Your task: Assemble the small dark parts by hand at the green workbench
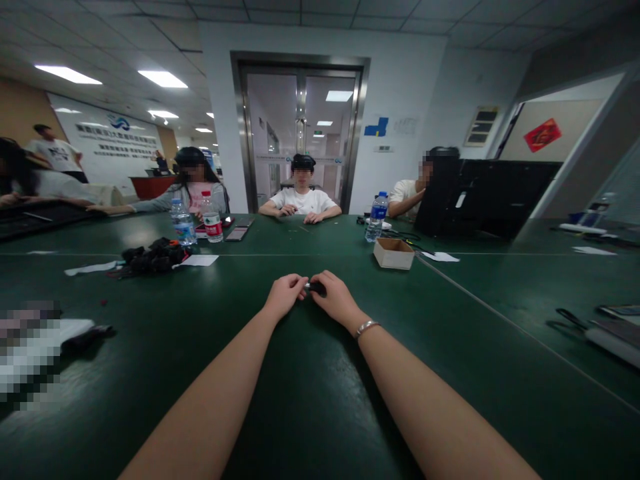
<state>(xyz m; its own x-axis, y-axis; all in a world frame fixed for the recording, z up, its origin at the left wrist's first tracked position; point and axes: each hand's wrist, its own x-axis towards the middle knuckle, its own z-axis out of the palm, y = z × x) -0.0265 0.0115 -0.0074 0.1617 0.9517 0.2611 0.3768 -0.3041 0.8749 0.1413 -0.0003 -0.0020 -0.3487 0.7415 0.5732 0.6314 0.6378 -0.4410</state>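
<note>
Both arms reach forward over the dark green table, and my hands meet in front of me. My right hand (336, 297) is closed around a small black object with a silvery end (316, 288), whose exact kind is too small to make out. At that silvery end, the fingertips of my left hand (285, 295) are pinched together, touching it. A silver bracelet (367, 327) circles my right wrist. The fingers partly hide the object.
Beyond my right hand stands an open cardboard box (394, 255), with a water bottle (376, 219) behind it. Left are a black tangled bundle (156, 255), white paper (200, 260) and two bottles. Several people sit around the table (300, 400); a large black monitor (483, 197) stands right.
</note>
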